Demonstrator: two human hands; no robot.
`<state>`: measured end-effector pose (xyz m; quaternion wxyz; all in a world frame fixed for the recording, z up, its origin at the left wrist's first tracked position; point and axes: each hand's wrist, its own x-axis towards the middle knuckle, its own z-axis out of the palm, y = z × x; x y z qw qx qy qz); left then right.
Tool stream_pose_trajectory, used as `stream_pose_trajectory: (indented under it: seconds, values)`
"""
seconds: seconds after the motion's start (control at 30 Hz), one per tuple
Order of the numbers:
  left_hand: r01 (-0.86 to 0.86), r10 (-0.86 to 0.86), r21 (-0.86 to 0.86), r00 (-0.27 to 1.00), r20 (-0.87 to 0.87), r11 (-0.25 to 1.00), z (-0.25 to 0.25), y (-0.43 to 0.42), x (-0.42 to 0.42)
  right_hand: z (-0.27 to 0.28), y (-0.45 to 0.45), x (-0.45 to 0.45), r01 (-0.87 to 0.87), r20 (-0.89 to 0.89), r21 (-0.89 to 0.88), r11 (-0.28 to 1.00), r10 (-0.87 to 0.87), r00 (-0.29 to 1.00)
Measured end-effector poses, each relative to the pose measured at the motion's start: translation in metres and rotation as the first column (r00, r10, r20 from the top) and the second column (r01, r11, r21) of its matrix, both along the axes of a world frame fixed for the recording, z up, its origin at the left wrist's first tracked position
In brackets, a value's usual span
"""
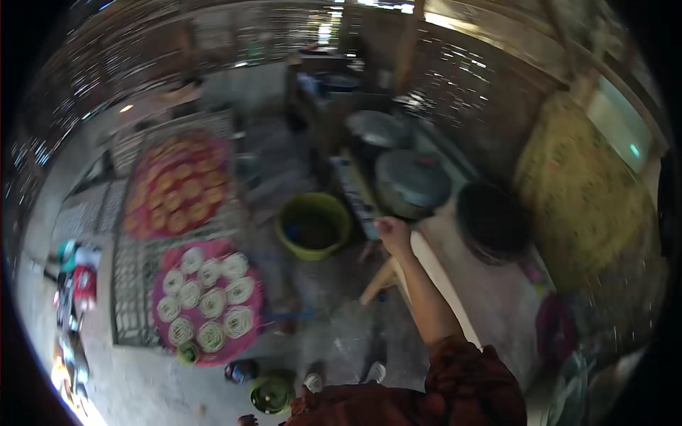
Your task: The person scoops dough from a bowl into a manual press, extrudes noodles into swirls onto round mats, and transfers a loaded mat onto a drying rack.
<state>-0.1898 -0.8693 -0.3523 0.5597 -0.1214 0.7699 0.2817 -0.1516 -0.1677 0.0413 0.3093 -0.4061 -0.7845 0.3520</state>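
1. Right hand [391,234] out front, the large, round, grey metal lidded pot [412,183] just beyond; fingers look curled, grip too blurred to tell.
2. Seemingly a reach; any grasp calls for opened fingers.
3. Left hand [247,420] barely shows, fingers unreadable.

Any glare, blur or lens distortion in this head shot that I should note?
Head view: strong fisheye curvature with black corners; head view: bright glare through gaps in the wall and at the lower left edge, against a dim interior; head view: blur softens the right hand and lidded pots, while the white coils read somewhat clearer.
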Motion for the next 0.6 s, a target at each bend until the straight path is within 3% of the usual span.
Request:
stream_pose_trajectory:
  seconds: [0.07,0.17,0.2,0.27,0.3,0.37,0.4,0.43,0.5,0.57,0.6]
  values:
    - [0.106,-0.107,-0.030,0.994,-0.032,0.994,0.002,0.048,-0.016,-0.028,0.079,0.106,0.181,0.004,0.320,0.930,-0.192,0.981]
    - [0.261,-0.264,-0.043,0.960,-0.094,0.964,0.007,0.123,-0.032,-0.068,0.183,0.260,0.547,0.064,0.275,0.791,-0.583,0.810]
    - [0.306,-0.309,-0.046,0.944,-0.116,0.951,0.009,0.148,-0.034,-0.060,0.199,0.290,0.570,0.051,0.273,0.775,-0.604,0.796]
    - [0.407,-0.409,-0.049,0.898,-0.164,0.912,0.010,0.198,-0.033,-0.036,0.222,0.343,0.634,0.267,0.406,0.658,-0.749,0.607]
    - [0.458,-0.459,-0.051,0.868,-0.189,0.887,0.013,0.221,-0.029,-0.026,0.236,0.359,0.645,0.262,0.404,0.649,-0.757,0.598]
    - [0.573,-0.565,-0.056,0.780,-0.268,0.818,0.011,0.260,-0.020,-0.011,0.265,0.374,0.463,0.464,0.436,0.772,-0.633,0.620]
    - [0.639,-0.621,-0.057,0.716,-0.321,0.767,0.009,0.278,-0.015,-0.008,0.278,0.376,0.464,0.463,0.431,0.774,-0.631,0.623]
    - [0.713,-0.678,-0.067,0.626,-0.385,0.698,0.005,0.297,-0.008,-0.007,0.289,0.375,0.395,0.578,0.421,0.817,-0.577,0.577]
    - [0.876,-0.769,-0.159,0.296,-0.566,0.455,0.002,0.335,0.003,0.005,0.301,0.361,0.261,0.786,0.396,0.880,-0.472,0.399]
    - [0.876,-0.803,-0.433,-0.097,-0.587,0.210,0.001,0.369,0.012,0.025,0.299,0.341,0.316,0.839,0.324,0.892,-0.425,0.341]
    - [0.870,-0.800,-0.304,0.153,-0.581,0.387,0.012,0.387,0.020,0.030,0.298,0.333,0.384,0.883,0.264,0.885,-0.382,0.273]
